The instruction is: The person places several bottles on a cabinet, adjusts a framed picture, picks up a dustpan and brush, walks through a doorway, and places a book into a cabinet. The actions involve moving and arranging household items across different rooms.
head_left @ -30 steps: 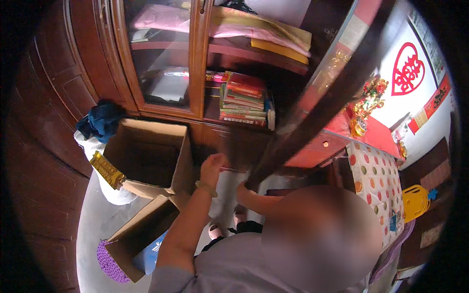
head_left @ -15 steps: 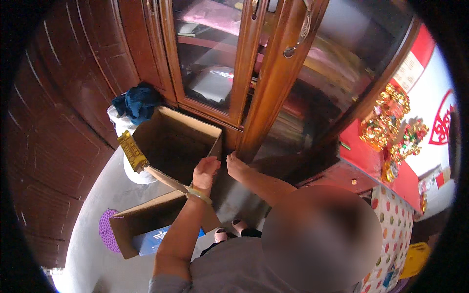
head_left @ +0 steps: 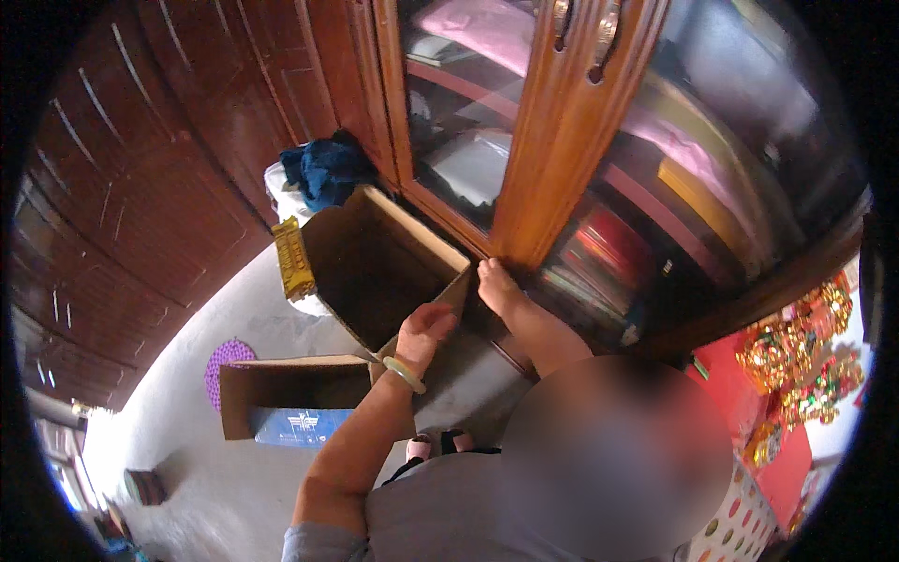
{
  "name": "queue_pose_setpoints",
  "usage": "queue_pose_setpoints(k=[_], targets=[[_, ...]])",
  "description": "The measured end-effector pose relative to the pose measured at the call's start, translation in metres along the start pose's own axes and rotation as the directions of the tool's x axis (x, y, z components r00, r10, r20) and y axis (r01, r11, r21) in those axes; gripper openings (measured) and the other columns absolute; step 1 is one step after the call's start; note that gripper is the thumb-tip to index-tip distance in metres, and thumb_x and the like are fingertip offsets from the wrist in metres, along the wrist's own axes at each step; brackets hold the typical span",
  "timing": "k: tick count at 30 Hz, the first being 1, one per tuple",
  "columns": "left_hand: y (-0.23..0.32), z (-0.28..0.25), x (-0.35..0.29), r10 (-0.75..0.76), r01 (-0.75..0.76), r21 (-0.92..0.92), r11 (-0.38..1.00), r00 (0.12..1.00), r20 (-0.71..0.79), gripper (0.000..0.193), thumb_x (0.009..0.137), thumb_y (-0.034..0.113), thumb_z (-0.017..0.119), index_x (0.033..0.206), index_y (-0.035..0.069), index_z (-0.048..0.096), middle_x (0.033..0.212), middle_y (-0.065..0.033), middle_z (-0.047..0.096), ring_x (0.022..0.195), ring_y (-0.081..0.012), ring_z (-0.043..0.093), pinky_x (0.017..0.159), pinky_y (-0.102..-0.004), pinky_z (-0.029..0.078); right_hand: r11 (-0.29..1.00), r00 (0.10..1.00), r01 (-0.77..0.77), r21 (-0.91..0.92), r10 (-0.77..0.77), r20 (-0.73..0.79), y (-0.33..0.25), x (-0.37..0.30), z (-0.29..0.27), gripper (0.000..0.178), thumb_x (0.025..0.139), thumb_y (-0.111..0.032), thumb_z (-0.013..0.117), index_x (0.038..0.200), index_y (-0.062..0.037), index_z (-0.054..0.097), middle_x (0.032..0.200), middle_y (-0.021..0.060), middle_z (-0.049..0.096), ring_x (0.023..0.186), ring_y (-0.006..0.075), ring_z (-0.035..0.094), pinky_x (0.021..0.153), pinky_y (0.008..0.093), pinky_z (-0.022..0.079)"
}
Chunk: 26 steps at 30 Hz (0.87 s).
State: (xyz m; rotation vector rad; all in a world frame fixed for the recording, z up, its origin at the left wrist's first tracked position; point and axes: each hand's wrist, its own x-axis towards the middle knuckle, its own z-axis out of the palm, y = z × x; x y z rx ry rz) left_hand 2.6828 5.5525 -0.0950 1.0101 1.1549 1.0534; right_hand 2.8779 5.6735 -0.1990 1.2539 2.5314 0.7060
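Note:
My right hand (head_left: 497, 286) reaches up to the lower corner of the glass cabinet door (head_left: 538, 211). Its fingers are stretched out and seem to touch the wooden frame; nothing is held in them. Wearing a pale bangle (head_left: 405, 375) on the wrist, my left hand (head_left: 427, 333) hovers by the near right side of an open cardboard box (head_left: 438, 251). Its fingers are loosely bent, with nothing visible in them. The box stands against the cabinet's base, its dark inside hard to make out. A gold-coloured packet (head_left: 293, 260) lies over its left rim.
Nearer me sits a second open carton (head_left: 237, 407) with a blue printed panel, beside a purple woven mat (head_left: 225, 361). Dark blue cloth (head_left: 330, 170) is heaped at the back left. Gold tinsel decorations (head_left: 796, 323) and a red surface (head_left: 721, 370) are at right.
The right cabinet door, ajar before, now stands about level with the other. My right hand has moved up to its lower corner. The whole view has turned, shifting the boxes rightward.

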Motion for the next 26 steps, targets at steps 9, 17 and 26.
queue_pose_setpoints(k=[9,17,26], targets=[[-0.016,-0.014,0.001,0.036,-0.037,-0.005,0.999,0.992,-0.124,0.025,0.081,0.015,0.065,0.103,0.004,0.062,0.091,-0.0021,0.063,0.084,-0.0106,0.057,0.076,-0.0254,0.045,0.958,0.992,0.124,-0.260,-0.117,0.043,0.030,0.015,0.009,0.025,0.076,-0.019,0.054,0.090,-0.0119,0.072,0.096,0.0035,0.057,0.100,0.0238,0.044,0.084,0.0384,0.033],[-0.013,-0.021,-0.018,0.083,-0.069,0.090,0.994,0.983,-0.165,0.026,0.080,0.015,0.068,0.103,0.004,0.062,0.091,-0.0034,0.064,0.084,-0.0106,0.057,0.074,-0.0268,0.047,0.987,0.994,0.028,-0.157,-0.044,-0.096,0.050,0.004,0.030,0.022,0.082,-0.019,0.051,0.091,-0.0129,0.071,0.096,0.0031,0.059,0.097,0.0207,0.047,0.084,0.0357,0.035],[-0.020,-0.108,-0.120,-0.066,0.053,-0.041,0.998,0.904,-0.422,0.028,0.084,0.016,0.064,0.107,0.001,0.060,0.095,-0.0067,0.065,0.088,-0.0158,0.060,0.076,-0.0279,0.049,0.970,0.973,0.217,-0.108,-0.206,0.106,-0.006,0.018,-0.043,0.019,0.086,-0.019,0.055,0.097,-0.0102,0.067,0.103,0.0052,0.057,0.104,0.0238,0.045,0.095,0.0405,0.031]])
